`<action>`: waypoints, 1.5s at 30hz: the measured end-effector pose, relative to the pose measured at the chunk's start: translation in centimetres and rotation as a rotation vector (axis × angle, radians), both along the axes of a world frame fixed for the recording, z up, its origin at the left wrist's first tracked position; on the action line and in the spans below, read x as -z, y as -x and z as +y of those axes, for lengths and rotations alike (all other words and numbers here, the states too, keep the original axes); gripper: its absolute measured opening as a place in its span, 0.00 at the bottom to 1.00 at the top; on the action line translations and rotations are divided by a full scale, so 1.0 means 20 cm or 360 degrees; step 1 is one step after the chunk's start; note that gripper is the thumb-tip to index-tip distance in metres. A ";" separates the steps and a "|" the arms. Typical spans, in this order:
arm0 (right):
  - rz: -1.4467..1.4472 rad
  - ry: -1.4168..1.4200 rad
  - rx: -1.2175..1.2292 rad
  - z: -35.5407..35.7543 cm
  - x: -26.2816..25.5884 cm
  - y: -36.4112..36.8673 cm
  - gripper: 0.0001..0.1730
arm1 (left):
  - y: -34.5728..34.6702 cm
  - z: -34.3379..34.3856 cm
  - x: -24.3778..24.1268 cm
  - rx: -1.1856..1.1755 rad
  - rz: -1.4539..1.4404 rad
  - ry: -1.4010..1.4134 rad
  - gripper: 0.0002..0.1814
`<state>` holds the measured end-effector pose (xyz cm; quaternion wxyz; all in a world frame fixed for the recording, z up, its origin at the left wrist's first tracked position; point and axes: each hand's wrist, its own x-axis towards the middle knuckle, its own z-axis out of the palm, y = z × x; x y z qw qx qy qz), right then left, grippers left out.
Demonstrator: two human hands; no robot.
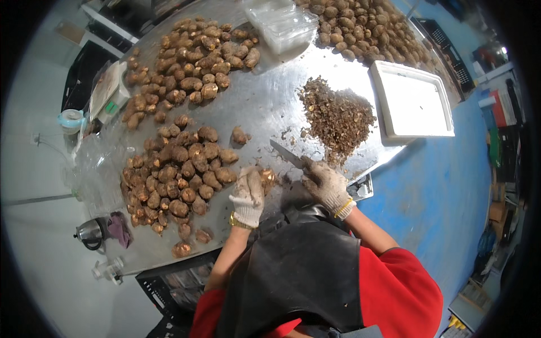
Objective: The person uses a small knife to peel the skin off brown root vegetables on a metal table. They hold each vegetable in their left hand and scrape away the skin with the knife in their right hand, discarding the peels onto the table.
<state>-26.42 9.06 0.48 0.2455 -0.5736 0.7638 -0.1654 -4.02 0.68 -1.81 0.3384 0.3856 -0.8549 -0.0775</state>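
Gloved in dirty white knit, my left hand (248, 192) is closed around a brown taro corm (268, 177), whose cut, pale orange face shows on the hand's right side. My right hand (324, 181), in a matching glove, grips a knife (286, 154) by its handle, the blade pointing up and left over the metal table (270, 97). Blade and corm are apart. A heap of taro corms (179, 169) lies just left of my left hand, with a single corm (239, 135) above it. Beyond my right hand is a pile of brown peelings (336, 114).
Another corm heap (190, 63) lies at upper left, a larger one (367, 29) at upper right. Clear plastic containers (281, 25) stand between them. A white foam box (414, 101) sits at the right table edge. A scale (110, 91) and kettle (89, 233) are at left.
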 end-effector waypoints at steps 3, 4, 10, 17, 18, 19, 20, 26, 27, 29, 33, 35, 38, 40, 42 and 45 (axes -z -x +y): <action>-0.0232 0.0195 -0.0196 0.01 -0.14 -0.06 0.29 | -0.02 -0.02 0.04 -0.0011 -0.0206 0.0358 0.18; -0.0209 0.0303 -0.0257 0.01 -0.16 -0.08 0.21 | -0.02 -0.02 0.06 -0.0057 -0.0217 0.0396 0.12; -0.0121 0.0193 0.0069 0.03 -0.04 -0.01 0.29 | -0.06 -0.04 0.01 -0.0006 0.1390 -0.2035 0.18; -0.0392 0.0379 -0.0184 0.02 -0.13 -0.10 0.26 | 0.08 -0.01 0.00 -0.0414 0.1899 -0.2531 0.27; -0.0277 0.0240 -0.0122 0.01 -0.07 -0.08 0.27 | 0.08 -0.02 -0.07 -0.0283 0.1809 -0.2651 0.26; -0.0164 0.0107 -0.0065 0.00 0.00 -0.05 0.27 | 0.08 -0.03 -0.13 -0.0149 0.1718 -0.2758 0.26; -0.0113 0.0105 0.0080 0.03 0.06 -0.03 0.27 | 0.10 0.01 -0.15 -0.0244 0.1733 -0.2599 0.27; -0.0386 0.0492 -0.0151 0.03 -0.20 -0.09 0.28 | 0.12 -0.03 -0.08 -0.0468 0.1751 -0.2707 0.27; -0.0272 0.0391 -0.0290 0.03 -0.18 -0.09 0.29 | 0.12 -0.03 -0.07 -0.0570 0.1758 -0.2718 0.27; -0.0396 0.0238 -0.0217 0.02 -0.20 -0.09 0.29 | 0.10 -0.01 -0.08 -0.0545 0.1572 -0.2693 0.22; -0.0323 0.0160 -0.0142 0.02 -0.13 -0.11 0.29 | 0.09 0.01 0.03 -0.0589 0.1702 -0.2619 0.19; -0.0185 -0.0066 -0.0079 0.01 -0.05 -0.09 0.29 | 0.09 0.03 0.00 -0.0491 0.1742 -0.2551 0.21; -0.0098 -0.0102 0.0081 0.03 0.08 0.02 0.28 | 0.08 0.03 -0.17 -0.0156 0.1673 -0.2489 0.24; -0.0231 0.0045 0.0040 0.05 -0.02 0.01 0.28 | 0.06 0.01 -0.14 -0.0136 0.1654 -0.2461 0.24; -0.0438 0.0169 0.0012 0.02 -0.19 -0.04 0.28 | 0.05 -0.01 -0.11 -0.0111 0.1629 -0.2487 0.23; -0.0539 0.0186 -0.0203 0.03 -0.24 -0.10 0.24 | 0.08 0.05 0.10 -0.0459 0.1747 -0.2253 0.21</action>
